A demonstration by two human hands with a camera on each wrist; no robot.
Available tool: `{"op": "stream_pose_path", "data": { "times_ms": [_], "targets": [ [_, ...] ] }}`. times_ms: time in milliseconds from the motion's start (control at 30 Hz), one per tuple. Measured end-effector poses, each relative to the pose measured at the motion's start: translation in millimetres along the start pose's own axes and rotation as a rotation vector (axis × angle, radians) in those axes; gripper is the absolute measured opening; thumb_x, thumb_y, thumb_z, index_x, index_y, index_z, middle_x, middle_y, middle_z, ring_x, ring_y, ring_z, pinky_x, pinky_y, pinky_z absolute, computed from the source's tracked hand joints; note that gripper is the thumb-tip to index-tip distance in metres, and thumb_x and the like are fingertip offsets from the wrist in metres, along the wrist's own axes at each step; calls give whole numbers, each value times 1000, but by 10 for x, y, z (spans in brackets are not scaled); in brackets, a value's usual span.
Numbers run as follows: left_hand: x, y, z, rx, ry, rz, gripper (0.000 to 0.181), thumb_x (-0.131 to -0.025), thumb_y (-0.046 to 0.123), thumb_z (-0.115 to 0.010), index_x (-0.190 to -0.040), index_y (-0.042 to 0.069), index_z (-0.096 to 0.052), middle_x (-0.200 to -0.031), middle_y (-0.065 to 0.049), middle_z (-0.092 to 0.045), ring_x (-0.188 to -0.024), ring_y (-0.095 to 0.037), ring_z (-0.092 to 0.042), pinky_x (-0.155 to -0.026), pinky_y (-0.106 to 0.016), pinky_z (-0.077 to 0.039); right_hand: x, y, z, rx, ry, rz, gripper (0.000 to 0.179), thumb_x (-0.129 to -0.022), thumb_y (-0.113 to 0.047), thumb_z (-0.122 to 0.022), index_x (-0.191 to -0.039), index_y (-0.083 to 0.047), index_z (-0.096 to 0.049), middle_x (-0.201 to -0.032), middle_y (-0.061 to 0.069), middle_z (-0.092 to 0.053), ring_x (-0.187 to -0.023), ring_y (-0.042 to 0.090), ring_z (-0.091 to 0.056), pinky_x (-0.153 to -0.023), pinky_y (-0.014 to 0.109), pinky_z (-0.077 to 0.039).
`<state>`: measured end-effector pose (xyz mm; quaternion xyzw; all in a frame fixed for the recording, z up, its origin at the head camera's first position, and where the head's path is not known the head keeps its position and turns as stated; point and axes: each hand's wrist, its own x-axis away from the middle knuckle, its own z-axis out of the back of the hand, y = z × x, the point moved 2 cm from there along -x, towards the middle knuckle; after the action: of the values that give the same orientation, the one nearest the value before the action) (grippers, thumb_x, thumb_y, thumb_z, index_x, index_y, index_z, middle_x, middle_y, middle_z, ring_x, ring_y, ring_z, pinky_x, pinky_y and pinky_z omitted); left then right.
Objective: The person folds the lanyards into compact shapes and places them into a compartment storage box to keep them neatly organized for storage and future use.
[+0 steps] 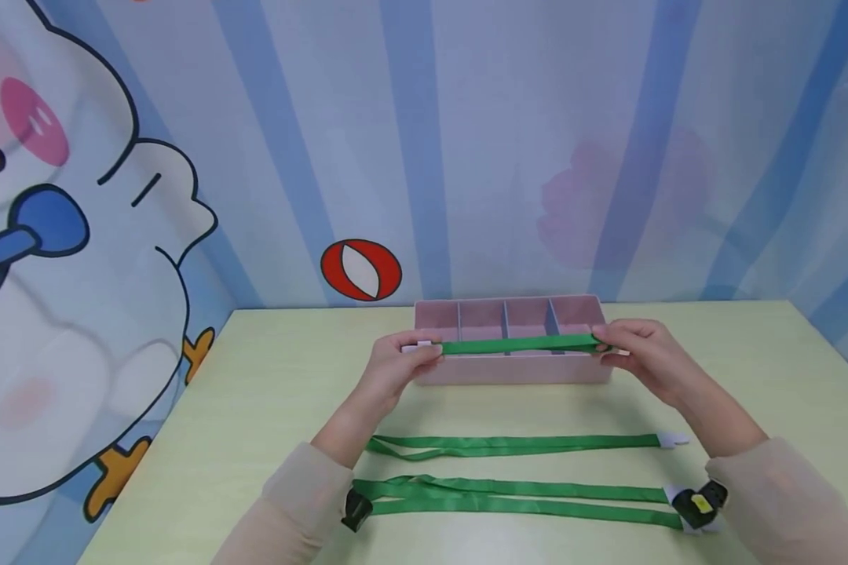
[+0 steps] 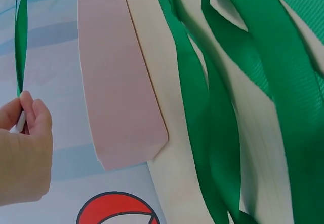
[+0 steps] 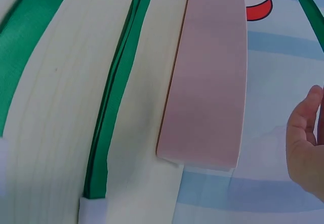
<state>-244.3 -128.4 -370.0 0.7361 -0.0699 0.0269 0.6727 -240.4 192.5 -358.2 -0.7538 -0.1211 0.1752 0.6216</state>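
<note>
A green lanyard (image 1: 516, 344) is stretched level between both hands, in front of and above the pink divided box. My left hand (image 1: 389, 369) pinches its end with the white clip, between thumb and fingers. At the opposite end, my right hand (image 1: 646, 361) pinches the strap's folded loop. In the left wrist view the left hand (image 2: 28, 153) holds the clip, partly hidden by its fingers. The right wrist view catches the right hand (image 3: 306, 148) at its edge, with its grip mostly cut off.
The pink box (image 1: 512, 370), with several compartments, stands at the table's back edge against the patterned backdrop. Nearer, more green lanyards lie lengthwise on the pale table: one (image 1: 523, 443) behind others (image 1: 523, 504), their white clip ends to the right.
</note>
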Motion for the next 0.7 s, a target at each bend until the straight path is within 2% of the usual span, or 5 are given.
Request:
{"op": "stream_pose_path", "data": {
  "times_ms": [133,267,467,700],
  "targets": [
    [1,-9,-11,22,-13,-11,28,-86,-5,-60,-113,-14,-59,-112,-14,-55,-72,-8,-64,-80,-29,-53,8,9,33,85,49,-33,27,-95,-5,-52,-84,-14,-75,-81,-2,-66,-74,12,-65,-68,23,-54],
    [5,-1,-21,29,-3,-8,27,-86,-5,-60,-112,-13,-59,-108,-13,-56,-73,-8,-64,-83,-32,-52,15,21,35,70,89,-63,22,-93,-5,-55,-89,-13,-76,-85,0,-69,-74,11,-67,-70,23,-55],
    [21,14,-36,40,-6,-1,25,-87,-5,-60,-111,-11,-62,-114,-15,-54,-74,-9,-64,-83,-31,-53,27,19,68,20,118,-113,19,-90,-3,-59,-88,-13,-76,-84,3,-70,-74,11,-68,-70,23,-54],
    [39,31,-62,25,-21,9,25,-87,-3,-61,-112,-9,-62,-118,-14,-53,-74,-9,-65,-80,-28,-53,35,20,123,82,130,-164,14,-88,-5,-63,-90,-12,-75,-84,3,-70,-75,12,-68,-71,24,-55]
  ]
}}
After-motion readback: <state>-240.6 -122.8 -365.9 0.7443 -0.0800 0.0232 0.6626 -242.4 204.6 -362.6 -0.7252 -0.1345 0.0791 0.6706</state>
